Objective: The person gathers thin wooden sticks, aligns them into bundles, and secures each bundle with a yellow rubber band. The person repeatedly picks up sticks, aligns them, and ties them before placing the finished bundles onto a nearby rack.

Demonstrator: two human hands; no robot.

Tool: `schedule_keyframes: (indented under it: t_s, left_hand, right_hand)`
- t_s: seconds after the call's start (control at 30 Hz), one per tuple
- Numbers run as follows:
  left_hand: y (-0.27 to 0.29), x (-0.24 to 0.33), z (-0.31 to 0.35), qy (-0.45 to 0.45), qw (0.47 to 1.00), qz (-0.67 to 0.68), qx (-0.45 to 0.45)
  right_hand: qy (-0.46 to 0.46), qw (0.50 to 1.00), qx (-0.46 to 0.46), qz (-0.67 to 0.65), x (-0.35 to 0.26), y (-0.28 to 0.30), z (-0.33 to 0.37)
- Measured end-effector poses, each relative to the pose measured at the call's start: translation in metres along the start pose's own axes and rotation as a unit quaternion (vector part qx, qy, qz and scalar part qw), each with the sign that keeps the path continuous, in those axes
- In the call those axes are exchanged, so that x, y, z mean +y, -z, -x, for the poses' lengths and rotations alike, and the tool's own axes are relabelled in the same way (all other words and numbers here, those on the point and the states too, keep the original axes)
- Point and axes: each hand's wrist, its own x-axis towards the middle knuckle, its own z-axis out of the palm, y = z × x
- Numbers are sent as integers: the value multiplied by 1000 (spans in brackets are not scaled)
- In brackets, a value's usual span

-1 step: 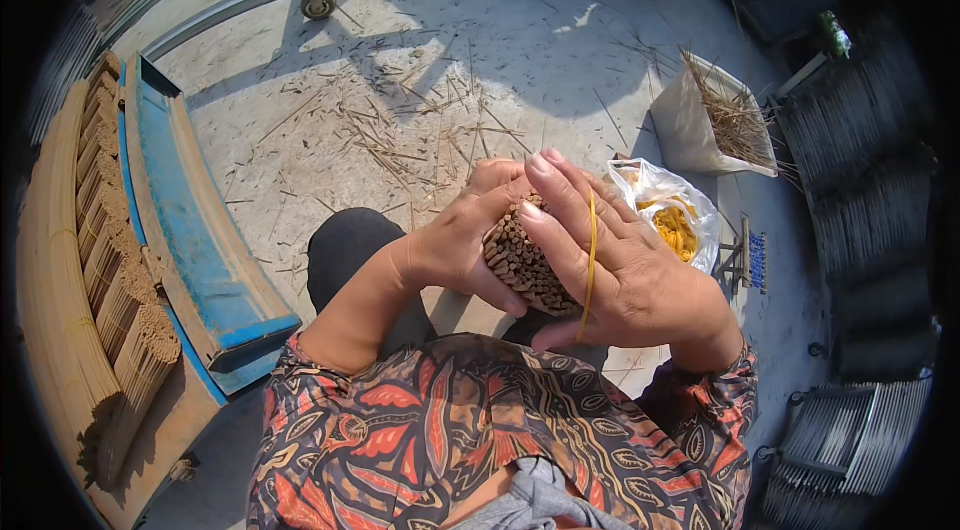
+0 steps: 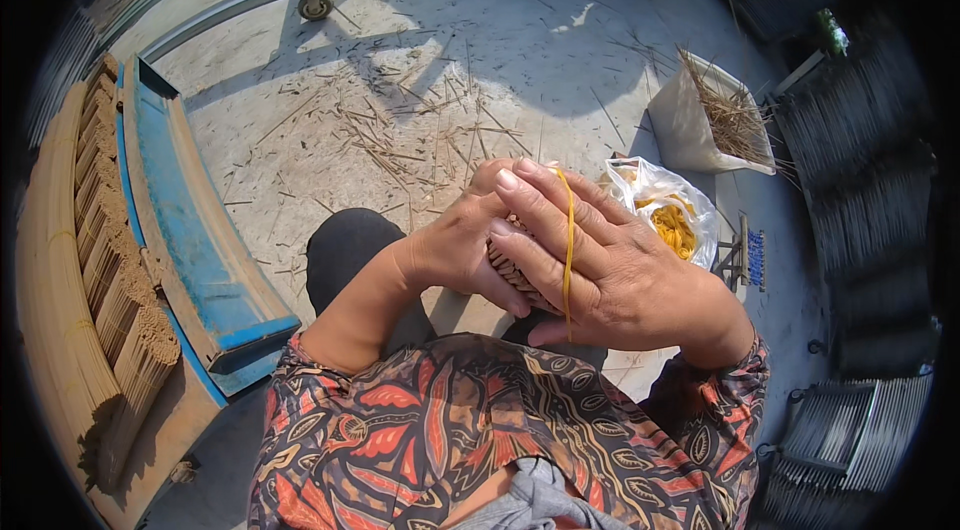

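My left hand (image 2: 453,248) is wrapped round a thick bundle of thin brown sticks (image 2: 508,268), like incense sticks, held upright with its round end towards me. Over that end lies my right hand (image 2: 622,275), its fingers stretched forward and covering most of the stick tips. A yellow rubber band (image 2: 570,250) is stretched round the fingers and thumb of this right hand. The fingertips of both hands meet at the far side of the bundle. The lower part of the bundle is hidden behind the hands.
At the right stand a white plastic bag of yellow rubber bands (image 2: 672,230) and a pale bin of loose sticks (image 2: 690,125). Bundled sticks (image 2: 60,260) lie by a blue metal trough (image 2: 200,220) at the left. Stick scraps (image 2: 375,140) litter the floor ahead.
My right hand has moved left and down over the bundle's end, covering more of the tips. The rubber band has shifted left with it. My left hand keeps its hold.
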Motion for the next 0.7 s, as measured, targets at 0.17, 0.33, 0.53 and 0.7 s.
schedule_keyframes:
  t_s: [0.17, 0.33, 0.53, 0.7]
  left_hand:
    - [-29, -13, 4, -32, 993, -95, 66]
    - [-17, -7, 9, 76, 994, -52, -61]
    - [-24, 9, 0, 164, 802, 573, 36]
    - [-20, 1, 12, 236, 706, 644, 176]
  right_hand:
    - [69, 966, -158, 193, -16, -2, -18]
    - [50, 945, -190, 261, -20, 3, -21]
    - [29, 969, -169, 177, -12, 16, -20]
    - [20, 978, 196, -61, 19, 22, -1]
